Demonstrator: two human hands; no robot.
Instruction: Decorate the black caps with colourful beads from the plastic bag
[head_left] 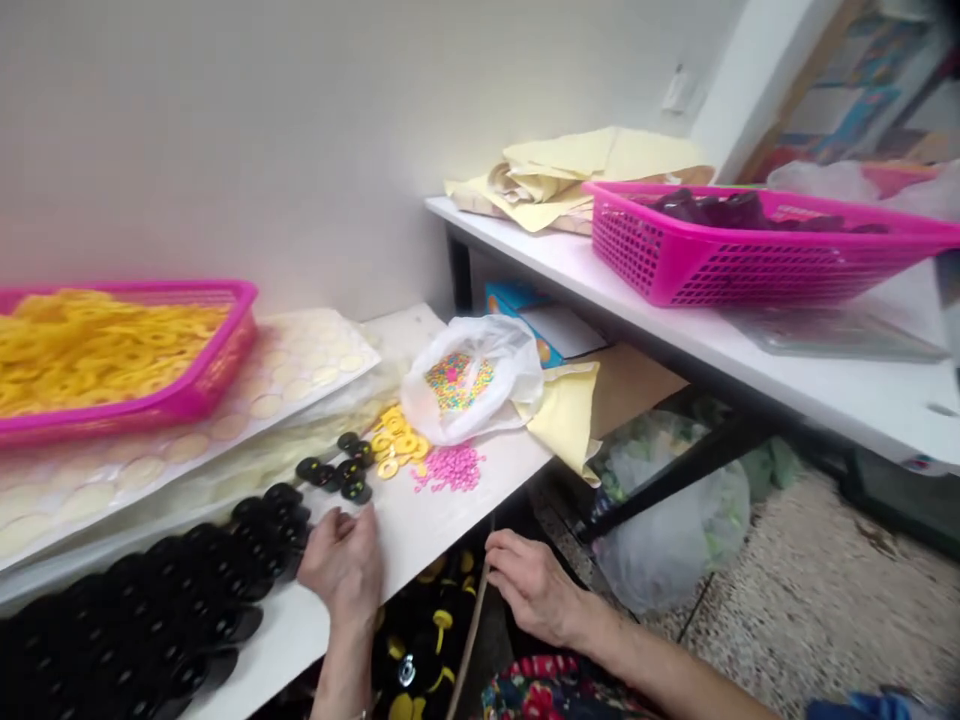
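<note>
Lowest in view, below the table edge: an uncovered container with a thin tan rim (471,645), filled with black-and-yellow pieces (442,625). At that rim, the right hand (536,590), fingers bent and bunched near the tan edge; cannot tell about anything pinched there. Over the white table (442,515), the left hand (346,562), fingers curled inward, right beside the end of the massed black pieces (150,600); again cannot tell about a pinch, with the fingertips turned from sight. Packed close across the near left of the table, those black pieces: glossy, rounded, seemingly light and stiff, perhaps moulded plastic, likely a little slippery and quick to roll or tip, hardly fragile. Best taken singly by the outer edge, between thumb and forefinger, from the end of the mass to spare the neighbours a knock. A little farther, a small black cluster (349,470) with yellow marks, then loose yellow rings (397,442) and a scatter of pink bits (454,468), likely very light and easily strewn. Beyond, a limp white plastic bag (517,375), mouth wide, with multicoloured beads inside; to its left, a magenta basket (241,345) heaped with yellow ring-shaped pieces. Farther still, on a higher table (832,385), another magenta basket (660,275), latticed, holding dark glossy pieces (735,208).
</note>
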